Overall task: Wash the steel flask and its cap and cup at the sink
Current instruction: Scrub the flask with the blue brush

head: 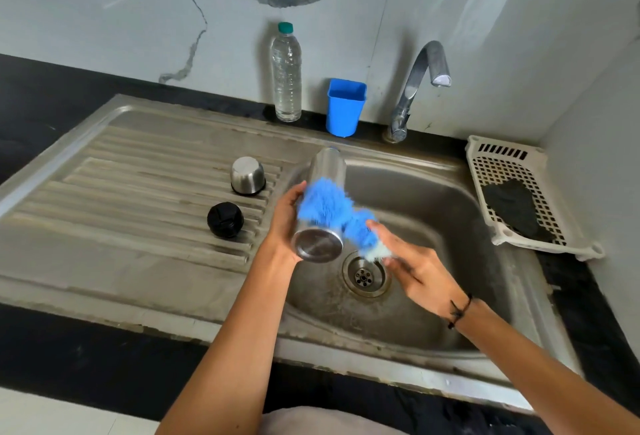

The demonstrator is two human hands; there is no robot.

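Steel ridges fill the left half of the frame: the draining board (138,192) slopes across, and on it, just left of centre, sits the steel cup (248,175), upside down, rim on the ridges. Just below it, a little to the left, the black cap (225,219) rests on the same ridges, apart from the cup.

Up along the back wall at centre stands a clear plastic bottle (286,74) with a green top, and just to its right a blue plastic tub (345,107).

Centre frame now, and here is the action: the left hand (285,223) is wrapped round the steel flask (323,199), gripping its lower body, base tilted toward the camera, mouth pointing up and away over the left edge of the sink basin (450,227). A fluffy blue scrubber (332,213) lies against the flask's side, blurred. The right hand (412,261) pinches the scrubber's pale lower end, fingers curled round it, directly above the drain (364,273). A dark thread band (460,310) circles that wrist.

Upper right of centre, the tap (420,85) arches over the basin. At far right, a white plastic basket (519,199) sits on the black counter with a dark cloth (516,209) lying in it.
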